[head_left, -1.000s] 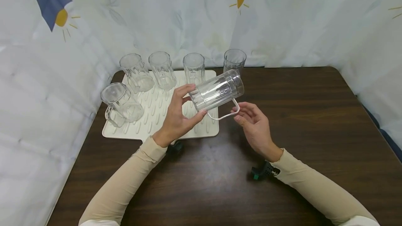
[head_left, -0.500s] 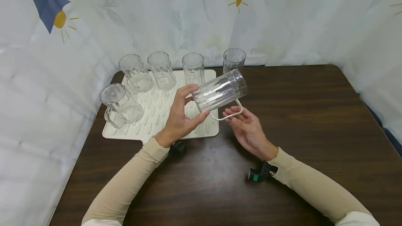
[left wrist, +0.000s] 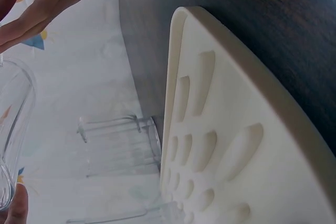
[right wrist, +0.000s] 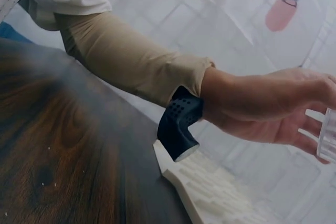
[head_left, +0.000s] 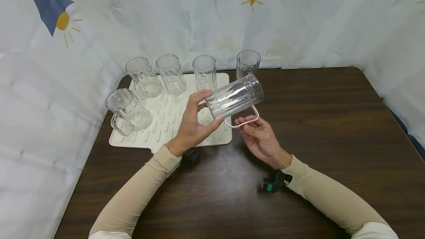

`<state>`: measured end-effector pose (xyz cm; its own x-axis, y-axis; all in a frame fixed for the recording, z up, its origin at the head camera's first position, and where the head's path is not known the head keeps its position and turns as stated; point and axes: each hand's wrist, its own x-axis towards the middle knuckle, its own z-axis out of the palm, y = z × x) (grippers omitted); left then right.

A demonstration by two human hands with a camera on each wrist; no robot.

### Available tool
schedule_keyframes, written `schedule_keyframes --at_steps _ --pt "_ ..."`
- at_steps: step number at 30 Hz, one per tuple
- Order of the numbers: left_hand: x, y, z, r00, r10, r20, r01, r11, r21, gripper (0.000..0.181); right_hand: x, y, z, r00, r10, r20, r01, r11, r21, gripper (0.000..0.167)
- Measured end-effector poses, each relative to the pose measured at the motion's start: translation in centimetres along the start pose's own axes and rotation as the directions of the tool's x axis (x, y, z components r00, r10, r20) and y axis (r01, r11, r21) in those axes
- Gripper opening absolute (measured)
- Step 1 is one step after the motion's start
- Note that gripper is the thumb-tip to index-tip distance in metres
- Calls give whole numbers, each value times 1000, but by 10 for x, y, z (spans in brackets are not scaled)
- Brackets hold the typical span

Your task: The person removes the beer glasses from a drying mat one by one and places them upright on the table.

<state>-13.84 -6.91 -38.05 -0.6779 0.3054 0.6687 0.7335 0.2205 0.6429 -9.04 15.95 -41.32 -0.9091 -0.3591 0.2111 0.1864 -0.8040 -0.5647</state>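
Observation:
My left hand [head_left: 196,121] grips a clear glass mug [head_left: 235,97] near one end, thumb below and fingers above. The mug is tilted on its side above the right part of a white ridged drying mat [head_left: 159,132]. My right hand [head_left: 262,139] pinches the lower part of the mug's handle [head_left: 255,111] between thumb and fingers. In the left wrist view, the mug [left wrist: 13,114] shows at the left edge, under the right hand [left wrist: 47,6]. In the right wrist view, the left hand [right wrist: 268,103] reaches to the mug's end [right wrist: 329,135].
Along the mat's back stand several clear mugs, among them a left one [head_left: 147,78], a middle one [head_left: 170,75] and a right one [head_left: 204,71]. Another mug [head_left: 127,110] stands at the front left. A clear glass [head_left: 248,62] stands right of the mat on the dark wooden table [head_left: 325,128].
The right hand has moved left and slightly down along the handle and now pinches its lower part. The mug has shifted slightly right with the left hand.

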Motion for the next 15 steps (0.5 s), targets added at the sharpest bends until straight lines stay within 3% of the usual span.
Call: schedule_keyframes --at_steps 15 --pt "-2 1 3 1000 -25 -9 25 1000 2 74 5 1 5 985 -28 169 2 988 152 29"
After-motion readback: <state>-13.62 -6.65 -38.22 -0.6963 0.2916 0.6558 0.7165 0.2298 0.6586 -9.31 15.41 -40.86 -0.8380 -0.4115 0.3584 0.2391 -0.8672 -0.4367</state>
